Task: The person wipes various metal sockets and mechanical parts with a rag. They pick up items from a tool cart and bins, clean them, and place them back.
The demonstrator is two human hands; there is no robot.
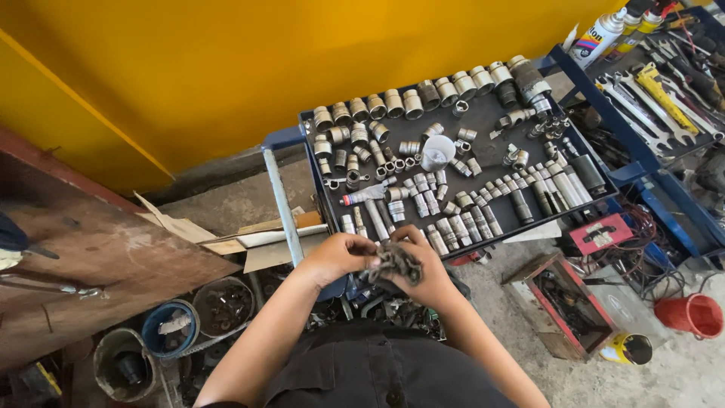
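My left hand (341, 254) and my right hand (424, 273) meet in front of me, both closed around a dirty grey rag (394, 262) bunched between them. Whether something is wrapped inside the rag I cannot tell. Just beyond my hands lies a black tray (491, 121) on a blue cart, filled with several rows of steel sockets (461, 223) and larger sockets (445, 91) along its far edge. A small white cup (437, 152) stands in the middle of the tray.
A yellow wall fills the back. Spray cans (600, 34) and wrenches (642, 106) lie on a second blue tray at right. Below are a red metal box (563, 302), a red bucket (693, 314), a yellow can (627, 349); buckets of parts (223, 306) and a wooden board (106, 257) at left.
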